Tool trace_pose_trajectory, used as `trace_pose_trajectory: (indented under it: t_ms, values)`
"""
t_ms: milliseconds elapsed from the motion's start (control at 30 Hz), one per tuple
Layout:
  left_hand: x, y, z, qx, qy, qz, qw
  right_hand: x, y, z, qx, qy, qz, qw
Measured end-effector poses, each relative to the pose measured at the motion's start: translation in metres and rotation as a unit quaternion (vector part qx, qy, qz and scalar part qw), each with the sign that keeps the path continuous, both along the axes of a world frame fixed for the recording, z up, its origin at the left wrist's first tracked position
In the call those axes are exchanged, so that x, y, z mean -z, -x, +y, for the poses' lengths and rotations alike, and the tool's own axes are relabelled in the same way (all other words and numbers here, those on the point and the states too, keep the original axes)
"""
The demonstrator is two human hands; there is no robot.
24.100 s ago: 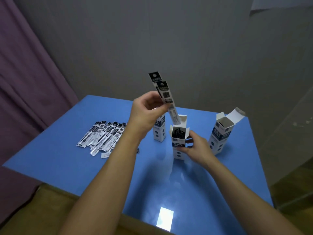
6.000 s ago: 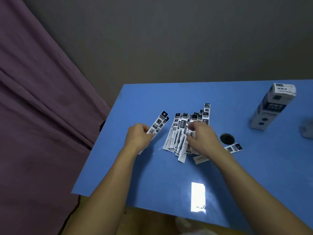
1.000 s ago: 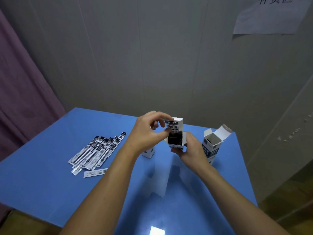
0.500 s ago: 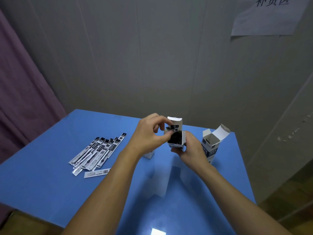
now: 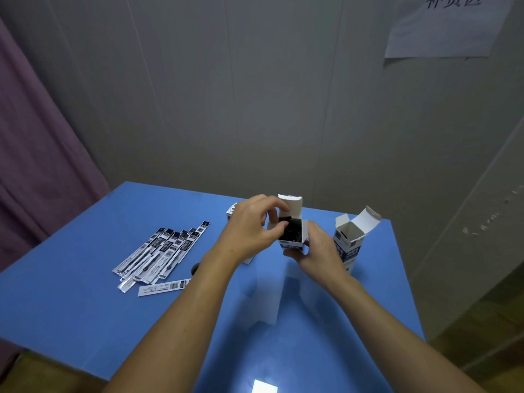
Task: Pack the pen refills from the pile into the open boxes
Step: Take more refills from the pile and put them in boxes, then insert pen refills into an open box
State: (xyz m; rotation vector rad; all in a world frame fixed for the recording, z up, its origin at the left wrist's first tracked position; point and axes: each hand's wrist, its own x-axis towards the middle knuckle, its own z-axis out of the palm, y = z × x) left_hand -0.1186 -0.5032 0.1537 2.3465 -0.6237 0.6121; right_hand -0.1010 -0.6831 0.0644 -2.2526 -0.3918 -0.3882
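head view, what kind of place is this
Probably a stockroom or packing corner: a bare blue table, a handwritten paper sign taped to the plain grey wall, and a purple curtain alongside.

A blue surface (image 5: 85, 307) stood against a grey panelled wall (image 5: 255, 95). A purple curtain (image 5: 34, 154) hung at the left, reaching down past the surface's edge. A white paper sheet (image 5: 442, 32) with dark handwritten characters was stuck high on the wall at the right, its top cut off by the frame. A small dark round hole (image 5: 195, 269) showed in the surface. A bright rectangle of reflected light (image 5: 265, 387) lay near the front edge. Brownish floor (image 5: 482, 330) showed at the lower right.
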Motion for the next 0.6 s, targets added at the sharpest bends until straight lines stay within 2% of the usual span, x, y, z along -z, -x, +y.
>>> trace_pose_trajectory:
  t_ms: [267, 433, 600]
  values:
    - [0.016, -0.011, -0.001, -0.011, -0.018, 0.0, 1.0, 0.001, 0.0, 0.001, -0.015, -0.015, 0.018, 1.0]
    - [0.02, -0.003, 0.004, -0.046, 0.059, 0.0, 0.997, 0.007, -0.003, -0.003, -0.001, -0.048, 0.08, 0.996]
    - [0.047, 0.005, 0.028, -0.123, 0.106, 0.071, 0.984, 0.013, -0.015, -0.004, 0.052, -0.061, 0.17, 0.982]
